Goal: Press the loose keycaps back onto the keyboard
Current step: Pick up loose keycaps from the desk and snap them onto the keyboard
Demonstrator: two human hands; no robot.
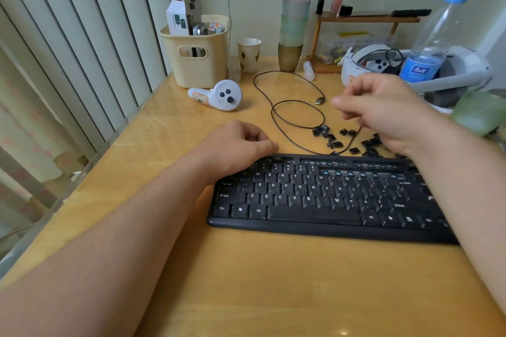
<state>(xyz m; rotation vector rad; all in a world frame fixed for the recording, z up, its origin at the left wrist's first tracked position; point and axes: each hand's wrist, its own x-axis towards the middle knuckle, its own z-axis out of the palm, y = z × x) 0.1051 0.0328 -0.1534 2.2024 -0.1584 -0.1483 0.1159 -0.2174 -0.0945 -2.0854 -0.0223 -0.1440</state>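
Left forearm: nearest the camera, it runs from the lower left corner diagonally up to the keyboard [328, 197].
Left hand [235, 145]: rests knuckles-up on the keyboard's far left corner, over the top rows; the fingers are curled under, and whether they pinch a keycap cannot be told.
Right forearm: comes in from the right edge and crosses above the keyboard's right end.
Right hand [383, 109]: raised in the air beyond the keyboard's far edge, above the loose keycaps [345, 139]; it is motion-blurred, thumb and fingers drawn loosely together toward the left; nothing can be made out between them, so their hold cannot be told.
Keyboard: black, lying flat on the yellow tabletop [246, 282], its long side slightly angled; several sockets in its top rows stand bare, showing pale blue stems.
Loose keycaps: small black caps scattered on the tabletop just beyond the keyboard's far edge, right of centre, below the right hand and apart from its fingers.
Cable [295, 117]: thin, black, looped on the tabletop beyond the keyboard, with a plug at its free end.
Controller [219, 94]: white, lying beyond the keyboard's left end.
Cream bin [197, 63]: beyond the controller; holds cartons and small packets standing upright.
Paper cup [249, 55]: right of the bin; contents not visible.
Water bottle [432, 44]: clear, blue cap, standing far beyond the keyboard's right end.
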